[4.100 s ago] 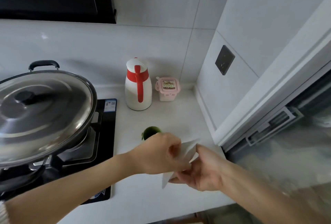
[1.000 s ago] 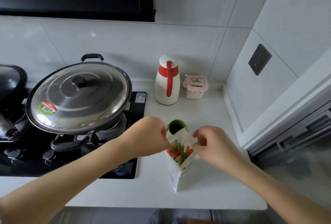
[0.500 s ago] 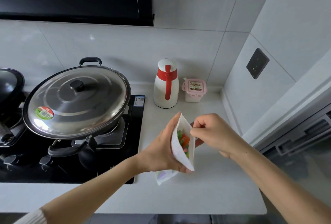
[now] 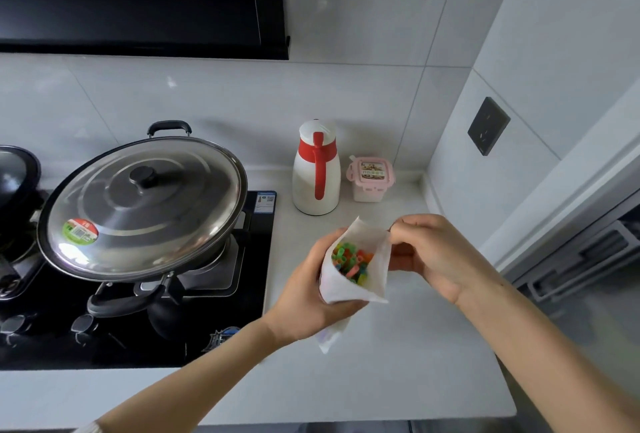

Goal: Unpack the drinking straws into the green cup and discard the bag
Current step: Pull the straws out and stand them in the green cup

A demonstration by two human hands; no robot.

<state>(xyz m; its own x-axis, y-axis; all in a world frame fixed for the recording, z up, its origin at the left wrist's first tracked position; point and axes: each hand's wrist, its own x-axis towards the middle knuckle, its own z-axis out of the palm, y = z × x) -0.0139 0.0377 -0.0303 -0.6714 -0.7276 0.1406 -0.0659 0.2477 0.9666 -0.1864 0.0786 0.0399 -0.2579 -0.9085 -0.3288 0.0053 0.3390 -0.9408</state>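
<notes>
A white paper bag (image 4: 356, 288) is held above the counter, its mouth open toward me. The ends of several coloured drinking straws (image 4: 351, 261) show inside it. My left hand (image 4: 308, 297) wraps around the bag's body from the left. My right hand (image 4: 433, 256) pinches the bag's upper right edge with fingertips curled. The green cup is hidden behind the bag and my hands.
A white jug with a red handle (image 4: 317, 169) and a small pink-lidded container (image 4: 370, 178) stand at the back of the white counter (image 4: 398, 363). A large lidded steel wok (image 4: 142, 207) sits on the black gas hob (image 4: 207, 328) to the left. A wall rises at the right.
The bag went from standing on the counter, held open by both hands, to being lifted in my left hand. Its mouth now faces me more and my right hand holds its edge.
</notes>
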